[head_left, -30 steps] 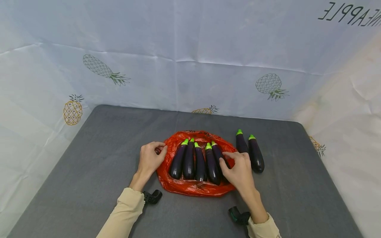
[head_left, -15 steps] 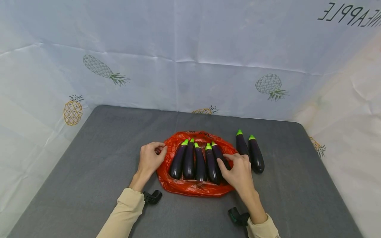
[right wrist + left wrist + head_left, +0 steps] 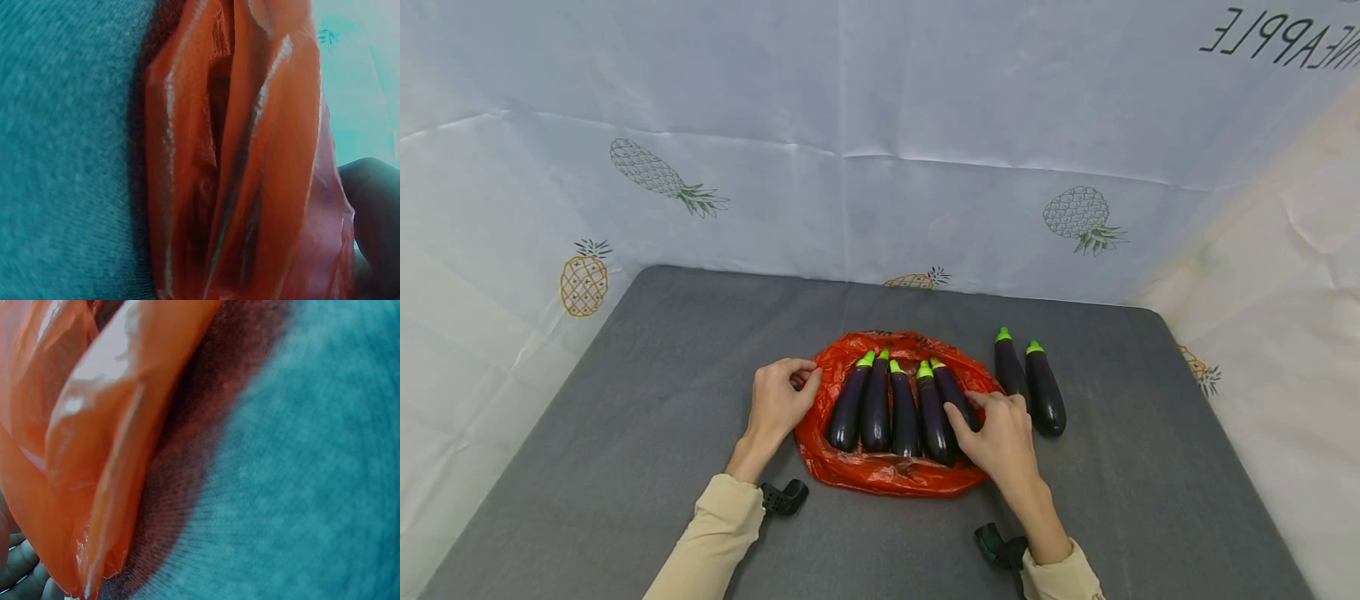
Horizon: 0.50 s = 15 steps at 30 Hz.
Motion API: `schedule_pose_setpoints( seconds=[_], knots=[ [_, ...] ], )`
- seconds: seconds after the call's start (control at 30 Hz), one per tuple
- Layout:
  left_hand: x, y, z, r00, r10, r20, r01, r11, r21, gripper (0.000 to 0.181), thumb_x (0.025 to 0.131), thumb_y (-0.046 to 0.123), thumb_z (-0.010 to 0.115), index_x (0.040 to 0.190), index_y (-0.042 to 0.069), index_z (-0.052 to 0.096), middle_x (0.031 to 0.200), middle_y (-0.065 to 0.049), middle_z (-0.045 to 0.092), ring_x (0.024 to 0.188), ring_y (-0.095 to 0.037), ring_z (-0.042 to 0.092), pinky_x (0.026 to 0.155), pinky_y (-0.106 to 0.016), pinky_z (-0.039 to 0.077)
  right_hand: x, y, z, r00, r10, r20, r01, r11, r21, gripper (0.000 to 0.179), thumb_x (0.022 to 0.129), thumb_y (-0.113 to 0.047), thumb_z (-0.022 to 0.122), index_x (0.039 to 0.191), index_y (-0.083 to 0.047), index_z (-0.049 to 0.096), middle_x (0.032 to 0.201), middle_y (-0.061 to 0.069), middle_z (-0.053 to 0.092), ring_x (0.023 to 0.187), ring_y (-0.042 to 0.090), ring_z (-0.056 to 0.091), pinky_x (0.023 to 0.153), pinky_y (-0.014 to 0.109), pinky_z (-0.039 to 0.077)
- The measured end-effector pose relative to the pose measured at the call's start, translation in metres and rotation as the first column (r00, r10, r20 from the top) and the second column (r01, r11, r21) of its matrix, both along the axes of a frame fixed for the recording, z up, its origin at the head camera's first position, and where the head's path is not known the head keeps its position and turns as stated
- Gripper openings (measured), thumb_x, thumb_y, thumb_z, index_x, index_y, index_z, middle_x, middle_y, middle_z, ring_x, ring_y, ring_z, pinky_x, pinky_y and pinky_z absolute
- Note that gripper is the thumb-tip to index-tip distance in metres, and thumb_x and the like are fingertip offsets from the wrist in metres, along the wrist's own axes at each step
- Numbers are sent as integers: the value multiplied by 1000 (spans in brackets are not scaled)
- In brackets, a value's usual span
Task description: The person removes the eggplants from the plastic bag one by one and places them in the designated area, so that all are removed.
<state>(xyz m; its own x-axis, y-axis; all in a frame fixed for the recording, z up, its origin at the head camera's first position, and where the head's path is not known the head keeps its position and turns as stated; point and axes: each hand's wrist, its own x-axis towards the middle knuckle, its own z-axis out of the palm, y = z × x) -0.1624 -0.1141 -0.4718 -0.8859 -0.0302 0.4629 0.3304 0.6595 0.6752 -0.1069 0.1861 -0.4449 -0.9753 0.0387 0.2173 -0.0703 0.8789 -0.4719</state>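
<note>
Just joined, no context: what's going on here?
A person's left hand pinches the edge of an open red bag on a grey table. Five eggplants lie in the bag; the right hand is at the rightmost one, whether gripping it is unclear. Two more eggplants lie on the table, right of the bag.

Below centre we see five glossy dark-purple, green-capped eggplants (image 3: 905, 417) in a crumpled red plastic bag (image 3: 887, 478); a left hand (image 3: 780, 395) pinches its left rim, a right hand (image 3: 1002, 433) grips its rightmost eggplant (image 3: 949, 385). Two loose eggplants (image 3: 1047, 393) lie farther right on the dark-grey table (image 3: 625, 442).
</note>
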Motion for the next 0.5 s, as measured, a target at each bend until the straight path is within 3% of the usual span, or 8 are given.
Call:
schedule_pose_setpoints(
  seconds=[0.5],
  knots=[
    [-1, -1, -2, 1000, -4, 5, 4, 1000, -1, 8, 85, 5, 77, 85, -3, 78, 73, -14, 74, 61, -21, 67, 62, -41, 60, 0, 0, 0, 999, -14, 45, 13, 1000, 19, 51, 88, -34, 77, 121, 4, 72, 116, 27, 73, 92, 38, 54, 82, 50, 43]
  ],
)
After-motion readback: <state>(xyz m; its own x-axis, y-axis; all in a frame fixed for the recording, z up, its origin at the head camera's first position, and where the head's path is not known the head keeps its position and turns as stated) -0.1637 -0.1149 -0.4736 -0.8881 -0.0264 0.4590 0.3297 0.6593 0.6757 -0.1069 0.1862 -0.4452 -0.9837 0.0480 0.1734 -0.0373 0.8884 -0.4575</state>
